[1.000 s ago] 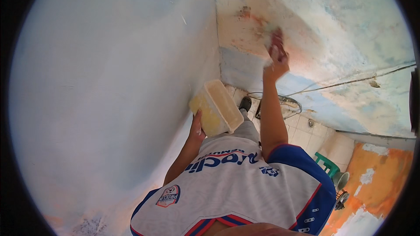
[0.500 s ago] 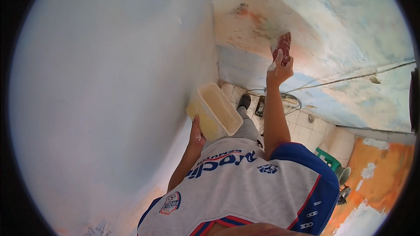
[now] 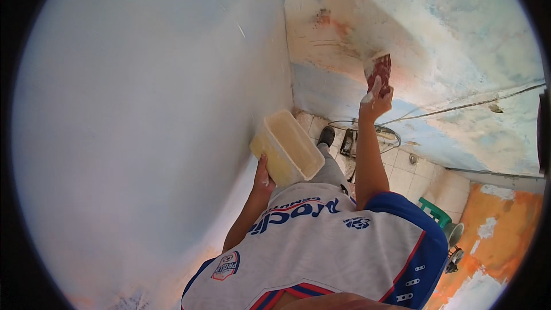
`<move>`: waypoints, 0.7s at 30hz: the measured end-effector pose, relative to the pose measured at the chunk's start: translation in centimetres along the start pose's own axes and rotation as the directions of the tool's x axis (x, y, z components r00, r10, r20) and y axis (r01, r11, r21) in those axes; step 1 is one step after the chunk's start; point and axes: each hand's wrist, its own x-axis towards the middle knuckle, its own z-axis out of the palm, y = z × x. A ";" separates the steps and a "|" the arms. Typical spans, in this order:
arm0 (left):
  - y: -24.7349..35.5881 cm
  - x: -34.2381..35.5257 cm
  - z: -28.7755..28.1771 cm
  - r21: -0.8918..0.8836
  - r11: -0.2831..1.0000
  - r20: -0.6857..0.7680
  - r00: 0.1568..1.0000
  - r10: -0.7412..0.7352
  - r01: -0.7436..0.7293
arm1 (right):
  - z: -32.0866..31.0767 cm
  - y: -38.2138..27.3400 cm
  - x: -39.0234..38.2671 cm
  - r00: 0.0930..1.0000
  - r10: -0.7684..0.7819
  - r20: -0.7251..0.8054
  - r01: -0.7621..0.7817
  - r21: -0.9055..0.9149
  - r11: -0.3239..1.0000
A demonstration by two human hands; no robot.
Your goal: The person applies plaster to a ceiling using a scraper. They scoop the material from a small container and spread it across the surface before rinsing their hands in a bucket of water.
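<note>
My right hand [image 3: 376,102] grips a dark red, flat putty scraper [image 3: 379,72] smeared with white. The scraper's far edge is at the patchy wall [image 3: 436,40] ahead, below an orange-and-dark stained spot; whether it touches cannot be made out. White paste marks the hand near the thumb. My left hand [image 3: 263,175] holds a pale yellowish rectangular plastic tub [image 3: 288,150] by its side, tilted with its mouth up. Inside, the tub walls look coated with a cream residue. The fingers under the tub are hidden.
A smooth whitish-blue wall [image 3: 143,109] rises close on my left and meets the patchy wall in a corner. A cable [image 3: 465,105] crosses the patchy wall. On the tiled floor [image 3: 402,179] lie a dark device [image 3: 348,142] and looped wire. A green plastic stool [image 3: 434,212] stands right.
The scraper and my right hand have shifted slightly down and right in the picture. The tub and the surroundings have shifted a little the same way, so the view itself has moved.
</note>
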 end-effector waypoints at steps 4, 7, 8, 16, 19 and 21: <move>0.3 -0.3 1.3 -0.008 1.000 0.039 0.999 -0.007 0.007 | 4.0 7.9 -4.5 0.968 -0.043 0.249 0.084 -0.156 0.984; 0.3 -0.1 0.0 0.025 1.000 0.031 0.999 -0.014 0.013 | 11.4 3.7 -5.5 0.905 -0.037 0.424 0.164 -0.267 0.950; 0.5 0.2 0.7 0.039 0.998 0.002 0.999 -0.052 0.052 | 12.7 6.0 -4.7 0.901 -0.184 0.394 0.340 -0.377 0.861; -0.1 -0.9 0.7 0.001 1.000 -0.045 0.999 0.019 -0.019 | -1.0 0.6 0.4 0.978 -0.141 0.154 0.163 -0.140 0.977; -0.2 -0.7 1.4 -0.048 0.999 -0.033 0.999 -0.026 0.024 | 1.1 3.7 -3.3 0.884 -0.091 0.459 0.145 -0.084 0.986; 0.0 -0.6 1.2 -0.048 0.999 -0.013 1.000 -0.023 0.023 | 6.2 3.8 -5.5 0.763 -0.076 0.642 0.228 -0.157 0.961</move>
